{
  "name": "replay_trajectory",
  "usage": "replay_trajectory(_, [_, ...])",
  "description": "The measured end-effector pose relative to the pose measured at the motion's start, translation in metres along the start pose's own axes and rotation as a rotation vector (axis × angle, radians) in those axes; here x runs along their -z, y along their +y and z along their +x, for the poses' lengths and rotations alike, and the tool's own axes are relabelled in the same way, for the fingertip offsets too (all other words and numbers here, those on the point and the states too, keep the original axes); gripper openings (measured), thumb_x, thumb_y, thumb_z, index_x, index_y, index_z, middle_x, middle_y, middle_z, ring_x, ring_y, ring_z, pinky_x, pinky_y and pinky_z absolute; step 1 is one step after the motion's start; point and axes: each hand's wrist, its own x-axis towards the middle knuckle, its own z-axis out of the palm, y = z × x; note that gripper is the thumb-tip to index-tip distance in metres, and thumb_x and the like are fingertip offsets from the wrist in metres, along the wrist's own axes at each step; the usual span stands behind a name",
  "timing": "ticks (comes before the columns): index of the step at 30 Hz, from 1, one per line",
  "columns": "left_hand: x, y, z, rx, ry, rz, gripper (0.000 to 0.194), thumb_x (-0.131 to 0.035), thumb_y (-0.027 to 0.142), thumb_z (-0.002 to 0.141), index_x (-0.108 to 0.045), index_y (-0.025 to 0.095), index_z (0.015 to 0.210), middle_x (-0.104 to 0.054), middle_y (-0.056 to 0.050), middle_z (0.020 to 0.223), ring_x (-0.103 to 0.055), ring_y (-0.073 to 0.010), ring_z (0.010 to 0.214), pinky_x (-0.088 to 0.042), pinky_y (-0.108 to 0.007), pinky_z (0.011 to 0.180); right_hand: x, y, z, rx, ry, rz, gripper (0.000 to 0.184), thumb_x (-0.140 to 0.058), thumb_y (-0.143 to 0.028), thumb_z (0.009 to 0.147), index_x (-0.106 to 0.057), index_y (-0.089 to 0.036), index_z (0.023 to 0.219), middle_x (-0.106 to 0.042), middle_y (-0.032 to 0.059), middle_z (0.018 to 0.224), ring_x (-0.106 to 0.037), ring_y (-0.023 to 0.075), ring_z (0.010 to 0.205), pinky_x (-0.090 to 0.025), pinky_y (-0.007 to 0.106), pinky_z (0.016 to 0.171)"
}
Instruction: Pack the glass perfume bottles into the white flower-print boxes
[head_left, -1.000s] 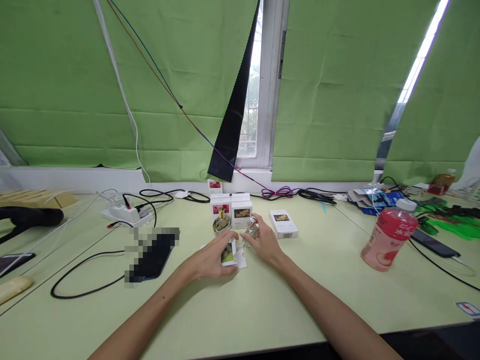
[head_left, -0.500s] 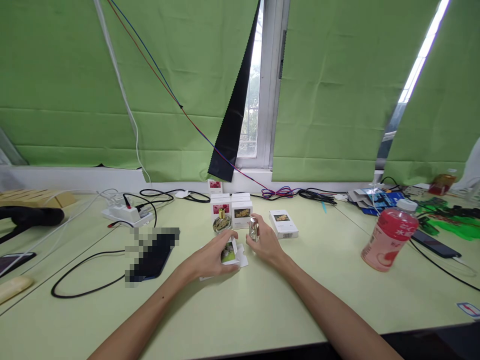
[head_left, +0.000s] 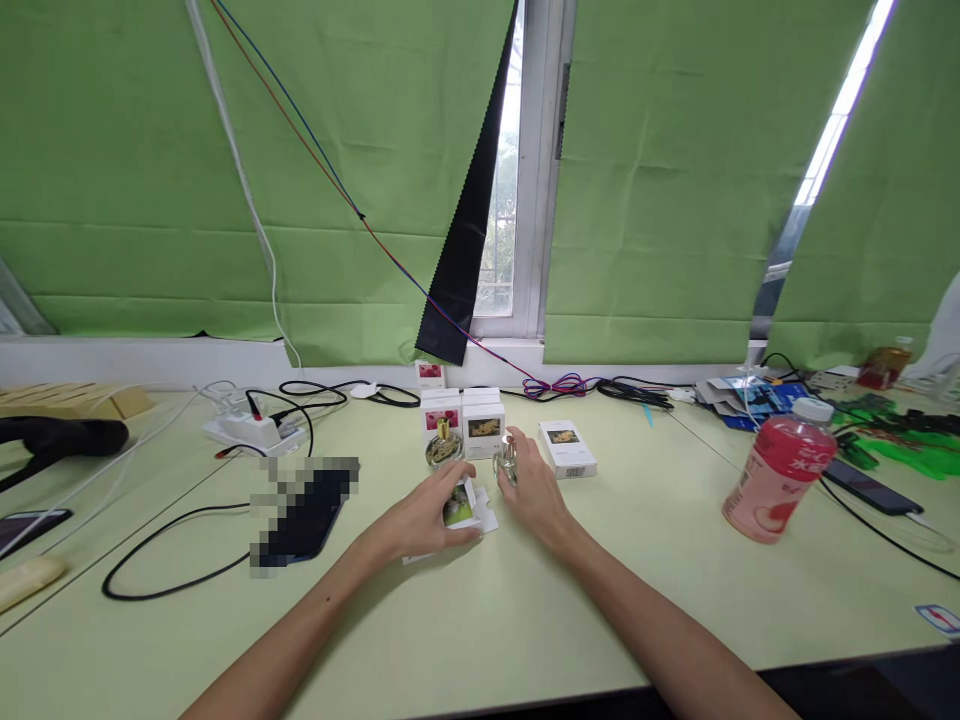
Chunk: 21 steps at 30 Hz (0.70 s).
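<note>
Clear glass formed the small silver-topped bottle [head_left: 506, 462], held near upright between the right hand's [head_left: 538, 490] thumb and fingers. It was just right of, and slightly beyond, the flapped end of the white cardboard box with a green picture [head_left: 458, 506], on which the left hand [head_left: 421, 516] was clamped. Whether the bottle touched the pale green table [head_left: 465, 630] was unclear.

Straight beyond the right hand [head_left: 529, 487] I see a white-framed window [head_left: 531, 220], pale daylight [head_left: 507, 200] coming through, a black flap [head_left: 466, 260] slanting along its left edge. Green blinds [head_left: 667, 190] hang to either side, above a white ledge [head_left: 150, 360]. A pale green tabletop [head_left: 480, 640] spreads under the hand; far to its right, daylight slits the blinds.
</note>
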Motion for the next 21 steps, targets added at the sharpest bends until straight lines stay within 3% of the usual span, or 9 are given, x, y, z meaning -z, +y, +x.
replay_trajectory(11, [-0.0005,0.0041,0.0007,-0.009,0.021,0.02,0.058,-0.072,0.045,0.072,-0.051,0.024,0.122,-0.059,-0.007,0.124,-0.061,-0.0269,0.104,-0.051,-0.036,0.086,0.001,0.0023,0.002,-0.044,-0.017,-0.018,0.061,-0.056,-0.006,0.085,-0.038,-0.025,0.14,-0.064,0.0079,0.097,-0.066,0.026,0.087,-0.049,0.033,0.072])
replay_trajectory(21, [-0.0036,0.0041,0.0009,0.039,0.03,-0.001,0.06,-0.072,0.046,0.073,-0.049,0.024,0.124,-0.057,-0.008,0.127,-0.059,-0.0275,0.108,-0.05,-0.037,0.088,0.0048,0.006,0.0036,-0.05,-0.062,0.006,0.055,-0.052,-0.008,0.086,-0.042,-0.024,0.138,-0.066,0.0079,0.099,-0.065,0.0244,0.09,-0.048,0.031,0.076])
